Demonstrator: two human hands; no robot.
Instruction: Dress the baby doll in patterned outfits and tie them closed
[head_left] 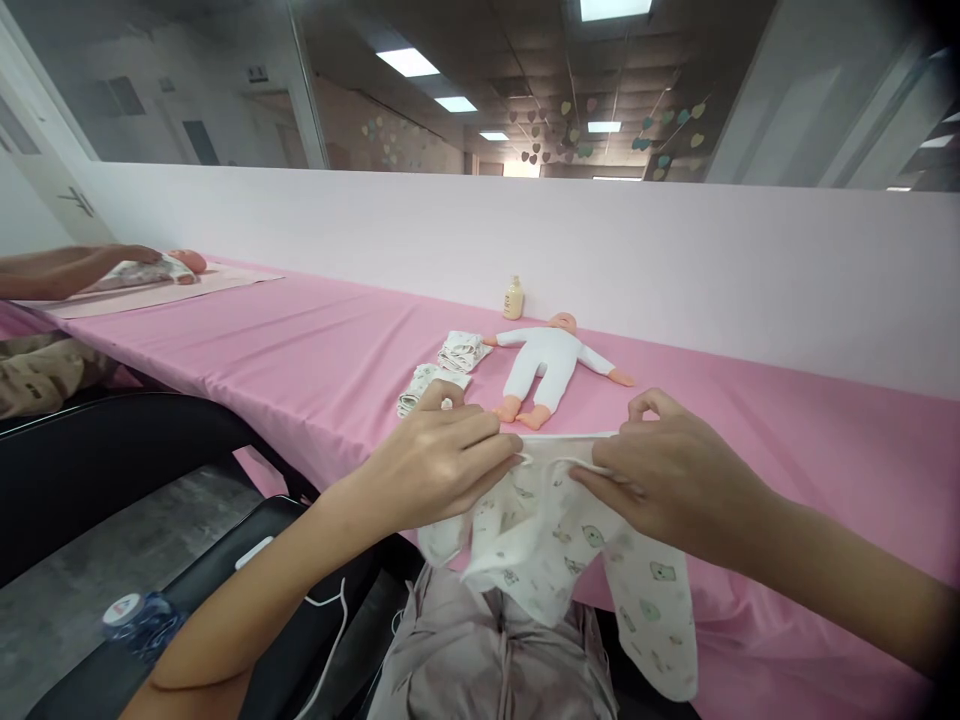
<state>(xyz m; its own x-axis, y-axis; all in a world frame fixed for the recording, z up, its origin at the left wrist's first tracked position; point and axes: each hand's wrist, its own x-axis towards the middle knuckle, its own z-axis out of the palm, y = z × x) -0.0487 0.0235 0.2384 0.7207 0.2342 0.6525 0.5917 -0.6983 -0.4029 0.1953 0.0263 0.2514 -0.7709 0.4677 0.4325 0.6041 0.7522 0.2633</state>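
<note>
Garment [547, 540]: white, printed with small figures, held up over the person's lap [487, 660] at the near edge of the table [300, 335]; lower parts hang loose, and whether any of it rests on the table edge cannot be told. Left hand [450, 455]: fingers curled, thumb and fingertips pinched on one end of the garment's upper rim. Right hand [649, 465]: likewise closed in a pinch, on the other end of the rim. Grips set apart, presumably to keep the rim stretched and let the rest drop by its own weight. Doll [551, 355] lies on its back just beyond, feet toward the person, arms spread; likely set so for easy reach from the seat. Two folded cloths [461, 352] [429, 385] sit beside it on the left, probably folded small to save room. Bottle [514, 300] stands upright near the wall [720, 290], perhaps to be out of the way of the arms. Drink bottle [154, 625] lies on the chair [255, 560] at left, apart from the table items. Far left: a co-worker's hand [139, 254] at a second doll [189, 261] on a mat [240, 280], possibly laid as padding.
</note>
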